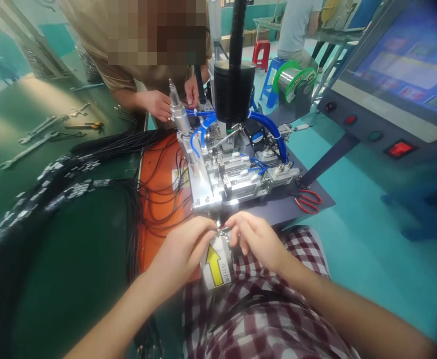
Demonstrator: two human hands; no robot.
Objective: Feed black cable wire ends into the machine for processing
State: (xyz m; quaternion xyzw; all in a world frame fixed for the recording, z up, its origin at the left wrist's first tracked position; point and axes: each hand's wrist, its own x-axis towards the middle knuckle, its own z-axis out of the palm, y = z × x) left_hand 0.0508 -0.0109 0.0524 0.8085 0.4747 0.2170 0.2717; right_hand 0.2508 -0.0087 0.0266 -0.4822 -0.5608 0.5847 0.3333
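Note:
My left hand is at the front end of a metal machine, its thumb and fingertips pinched together. Close on its right, my right hand has its fingers curled in, with the fingertips near those of the left. Whatever lies between the fingertips is too small to name. Just below them is a white plate with a yellow arrow pointing away from me. Several thin black cables run over the orange board to the left of my left hand.
A thick bundle of black cables covers part of the green table; wrenches lie beyond. Red-handled pliers lie at right, below a screen panel. A solder wire spool stands behind. A co-worker's hand is across the machine.

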